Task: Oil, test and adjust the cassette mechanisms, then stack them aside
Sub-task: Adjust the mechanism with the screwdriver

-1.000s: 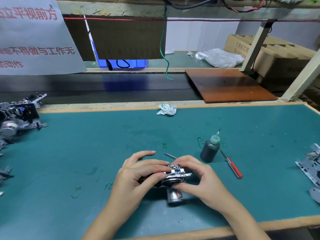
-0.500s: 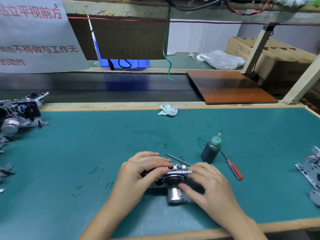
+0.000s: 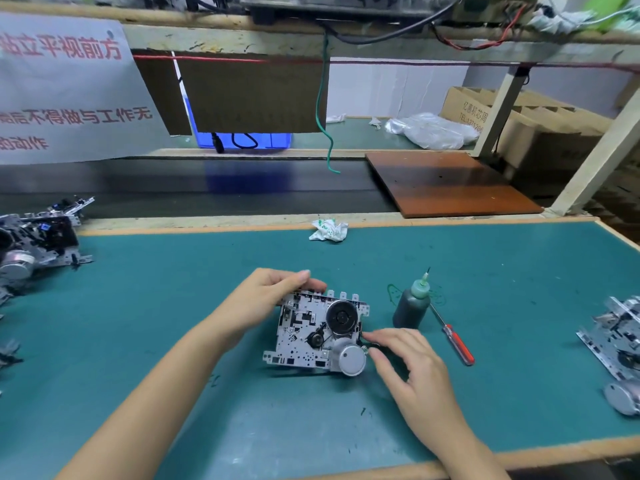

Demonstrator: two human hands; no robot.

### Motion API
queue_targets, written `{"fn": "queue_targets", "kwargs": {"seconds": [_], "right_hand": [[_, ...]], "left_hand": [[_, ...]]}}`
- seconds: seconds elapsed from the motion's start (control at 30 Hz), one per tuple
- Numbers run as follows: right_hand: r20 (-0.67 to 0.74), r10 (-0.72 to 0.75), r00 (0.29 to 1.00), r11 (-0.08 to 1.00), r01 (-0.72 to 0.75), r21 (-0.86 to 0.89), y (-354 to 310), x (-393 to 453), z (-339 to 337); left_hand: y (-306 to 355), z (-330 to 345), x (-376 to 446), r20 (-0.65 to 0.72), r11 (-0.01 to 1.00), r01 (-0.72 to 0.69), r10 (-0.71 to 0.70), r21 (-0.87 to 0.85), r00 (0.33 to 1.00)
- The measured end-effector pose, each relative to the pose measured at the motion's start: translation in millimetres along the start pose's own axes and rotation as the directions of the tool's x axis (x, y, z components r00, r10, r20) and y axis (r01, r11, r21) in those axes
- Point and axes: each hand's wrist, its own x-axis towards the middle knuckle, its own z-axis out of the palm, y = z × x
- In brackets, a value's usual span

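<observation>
Landmark = oil bottle (image 3: 411,309), dark w/ green nozzle, upright on green mat (image 3: 173,323); contents not visible. Far left of bottle: pile of cassette mechs (image 3: 33,240) at mat edge. Left of bottle, close: left hand (image 3: 266,299) grips top-left edge of cassette mechanism (image 3: 317,332), tilted up, flywheel + motor side facing cam. Just below-left of bottle: right hand (image 3: 412,368), fingers loosely curled, fingertips (image 3: 369,337) at mech's right edge by motor; can't tell if pinching anything. Right of bottle, touching its base: red-handled screwdriver (image 3: 453,337). Far right: more mechs (image 3: 620,344). Behind bottle: crumpled wrapper (image 3: 328,229), brown board (image 3: 446,183), cardboard boxes (image 3: 540,129).
</observation>
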Motion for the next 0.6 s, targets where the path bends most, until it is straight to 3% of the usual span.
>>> {"fn": "queue_targets", "kwargs": {"seconds": [0.23, 0.6], "right_hand": [[0.035, 0.01, 0.999, 1.0, -0.01, 0.005, -1.5, -0.7, -0.9], [-0.014, -0.004, 1.0, 1.0, 0.004, 0.012, -2.0, -0.3, -0.9]], "left_hand": [[-3.6, -0.5, -3.0, -0.004, 1.0, 0.004, -0.004, -0.009, 1.0], [-3.3, 6.8, -10.3, -0.063, 0.992, -0.102, 0.097, -0.072, 0.993]]}}
